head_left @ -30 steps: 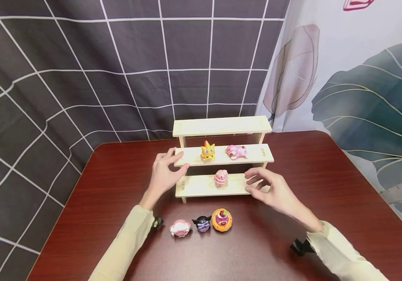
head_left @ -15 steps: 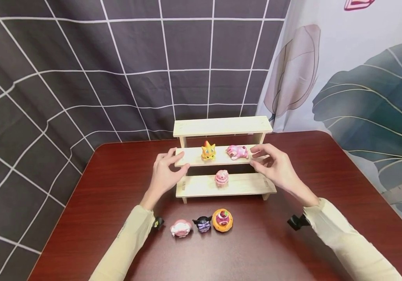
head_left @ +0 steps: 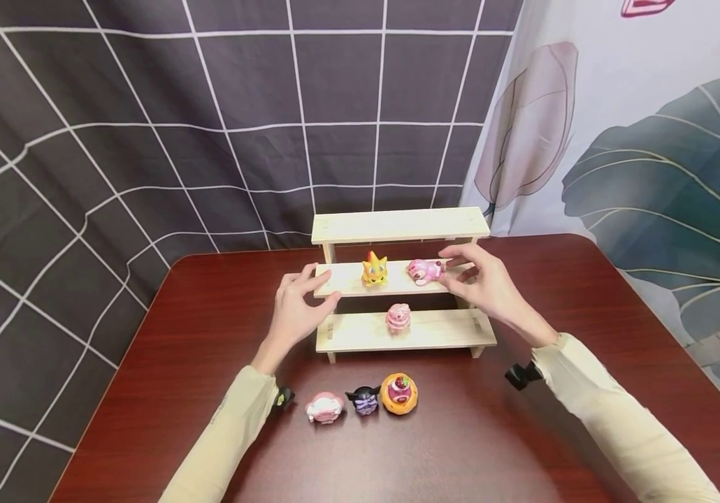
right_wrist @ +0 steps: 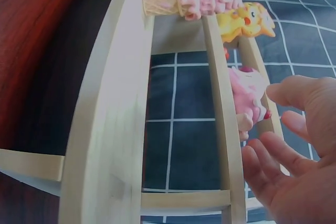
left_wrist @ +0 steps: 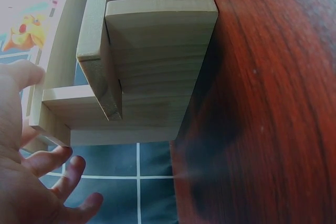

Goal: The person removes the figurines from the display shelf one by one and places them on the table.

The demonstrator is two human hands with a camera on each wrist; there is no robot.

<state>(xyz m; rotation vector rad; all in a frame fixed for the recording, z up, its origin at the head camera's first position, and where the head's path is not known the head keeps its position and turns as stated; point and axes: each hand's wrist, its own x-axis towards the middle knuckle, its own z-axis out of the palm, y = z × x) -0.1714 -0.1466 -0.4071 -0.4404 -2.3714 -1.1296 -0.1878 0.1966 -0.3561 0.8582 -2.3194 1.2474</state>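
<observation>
A pale wooden three-tier display shelf (head_left: pixel 360 339) stands on the table. My left hand (head_left: pixel 293 311) holds the left end of its middle tier, thumb at the front edge, fingers reaching behind. On that tier sit a yellow spiky-headed figurine (head_left: pixel 374 271) and, to its right, a pink bear figurine (head_left: pixel 424 271) lying down. My right hand (head_left: pixel 482 283) is at the bear's right end, thumb and fingers loosely bent; in the right wrist view the fingers (right_wrist: pixel 281 153) stand slightly apart from the bear. A pink ice-cream-cone figurine (head_left: pixel 398 318) sits on the lowest tier.
In front of the shelf on the red-brown table (head_left: pixel 461 447) lie a pink-and-white figurine (head_left: pixel 325 408), a black-and-purple figurine (head_left: pixel 365 400) and a round orange figurine (head_left: pixel 400 393). Behind hang a dark gridded curtain (head_left: pixel 240 91) and a leaf-patterned one (head_left: pixel 668 209).
My right hand has moved from the lowest tier's right end up to the middle tier, then left to the pink bear figurine. The left hand stays at the shelf's left end.
</observation>
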